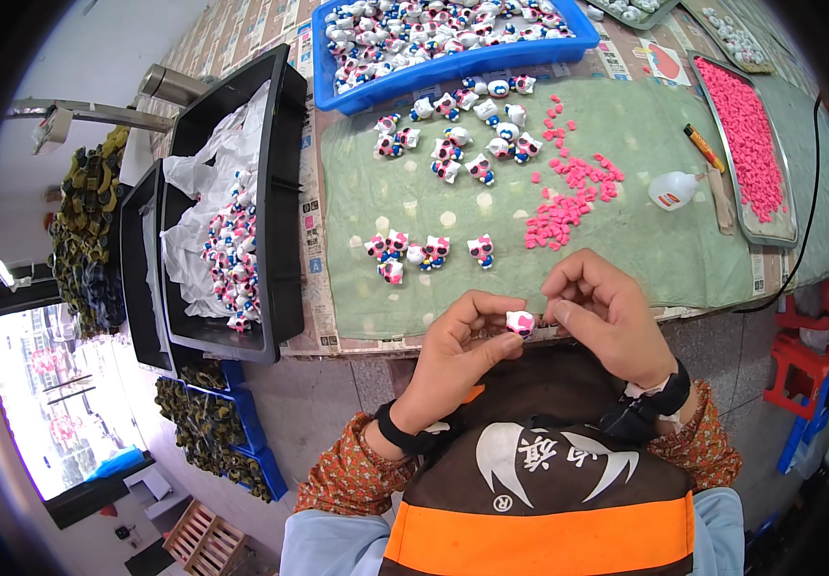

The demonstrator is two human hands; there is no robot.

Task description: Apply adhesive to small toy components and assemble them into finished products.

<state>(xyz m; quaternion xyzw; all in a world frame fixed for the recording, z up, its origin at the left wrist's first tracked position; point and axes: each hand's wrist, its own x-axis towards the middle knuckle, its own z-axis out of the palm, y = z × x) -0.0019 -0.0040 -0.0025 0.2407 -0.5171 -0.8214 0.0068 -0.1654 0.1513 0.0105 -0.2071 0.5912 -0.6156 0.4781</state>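
Note:
Just off the table's near edge, my left hand (453, 350) pinches a small cat figurine (520, 324) between thumb and fingers. A pink bow shows on its white head. To the right of it, my right hand (616, 317) has its thumb and forefinger drawn together; whatever may be between them is too small to make out. Ahead lies a loose heap of small pink pieces (556, 221) on the green cloth (385, 302). Several figurines with bows and dark glasses (436, 252) stand left of the heap. Farther back is a group of similar figurines (448, 149).
A blue tray (333, 99) full of figurines stands at the back. Black crates (285, 192), one holding figurines on white paper, are at the left. On the right lie a white glue bottle (672, 190), an orange-yellow marker-like stick (702, 146) and a metal tray (781, 233) of pink pieces.

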